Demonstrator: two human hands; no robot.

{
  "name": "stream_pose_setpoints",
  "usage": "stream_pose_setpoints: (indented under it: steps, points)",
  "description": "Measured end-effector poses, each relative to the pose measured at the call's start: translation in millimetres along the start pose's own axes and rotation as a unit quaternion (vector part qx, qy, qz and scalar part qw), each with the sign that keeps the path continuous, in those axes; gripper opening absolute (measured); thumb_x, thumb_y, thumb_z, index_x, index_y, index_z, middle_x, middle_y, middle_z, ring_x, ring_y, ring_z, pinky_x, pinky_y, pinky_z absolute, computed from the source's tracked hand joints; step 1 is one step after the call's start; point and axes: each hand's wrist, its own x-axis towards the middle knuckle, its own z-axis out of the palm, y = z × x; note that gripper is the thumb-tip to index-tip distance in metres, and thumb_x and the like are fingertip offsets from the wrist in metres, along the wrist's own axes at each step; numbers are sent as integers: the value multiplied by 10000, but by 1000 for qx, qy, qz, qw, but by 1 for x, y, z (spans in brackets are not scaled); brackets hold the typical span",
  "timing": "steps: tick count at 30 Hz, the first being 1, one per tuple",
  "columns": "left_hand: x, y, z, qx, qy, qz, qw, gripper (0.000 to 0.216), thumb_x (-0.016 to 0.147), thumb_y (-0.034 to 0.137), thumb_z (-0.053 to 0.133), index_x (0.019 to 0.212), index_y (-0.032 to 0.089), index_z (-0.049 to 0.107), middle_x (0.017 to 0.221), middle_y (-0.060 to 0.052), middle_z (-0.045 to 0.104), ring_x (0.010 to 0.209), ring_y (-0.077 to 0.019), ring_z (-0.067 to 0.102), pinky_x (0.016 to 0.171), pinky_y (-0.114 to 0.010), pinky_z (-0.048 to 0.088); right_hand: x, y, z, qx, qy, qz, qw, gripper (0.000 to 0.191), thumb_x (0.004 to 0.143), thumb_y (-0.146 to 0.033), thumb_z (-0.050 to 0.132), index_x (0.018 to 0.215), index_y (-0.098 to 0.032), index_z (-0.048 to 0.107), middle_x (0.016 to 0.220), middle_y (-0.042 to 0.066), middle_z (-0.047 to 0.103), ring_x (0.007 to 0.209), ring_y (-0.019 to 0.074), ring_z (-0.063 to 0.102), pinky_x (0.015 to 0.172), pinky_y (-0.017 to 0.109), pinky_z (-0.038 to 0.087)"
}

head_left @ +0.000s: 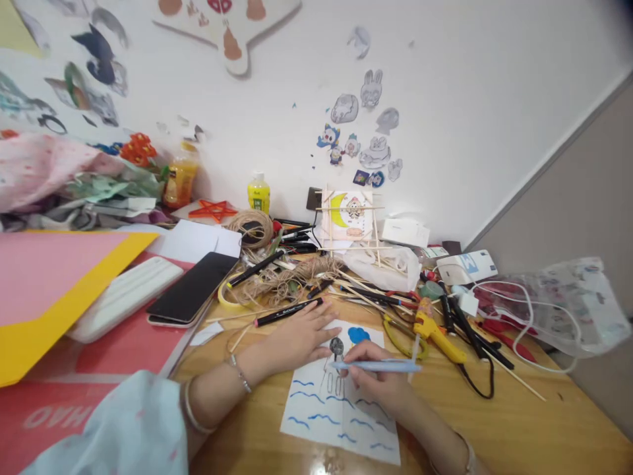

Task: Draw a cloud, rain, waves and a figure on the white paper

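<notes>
A sheet of white paper [311, 432] lies on the wooden table, bearing a drawing with blue wavy lines, a blue cloud and a dark round shape above a sketched outline. My left hand [301, 338] rests flat over its upper left edge, fingers stretched out. In my right hand [374, 381] a light blue pen [393, 366] is pinched nearly level, its tip close to the sketched outline. Whether the tip touches the paper I cannot tell. Just beyond my left hand lies a black marker [287, 313].
A yellow glue gun [438, 332] and its cord lie to the right. Twine [297, 280], thin sticks and several markers clutter the back. On the left are a black phone [192, 290], a white box-like object [128, 297] and a pink-and-yellow board [64, 277].
</notes>
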Motion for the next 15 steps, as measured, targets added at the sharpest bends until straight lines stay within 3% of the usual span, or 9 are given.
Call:
stream_pose_setpoints:
  steps: [4,15]
  points:
    - [1,-3,-1,21,-16,20,999,483,994,443,424,1387,168,475,1503,-146,343,1419,-293,228,1155,-434,171,-4,-1,8,-4,-21,3,1000,318,903,-475,517,753,-199,564,640,14,638,570,146,585,566,261,463]
    - [-1,-2,1,23,-31,8,999,480,1001,450,402,1416,212,431,1526,-105,316,1427,-249,216,1163,-386,133,-11,-6,13,-152,-85,-82,981,192,894,-263,452,759,-194,569,686,42,653,643,165,611,605,261,455]
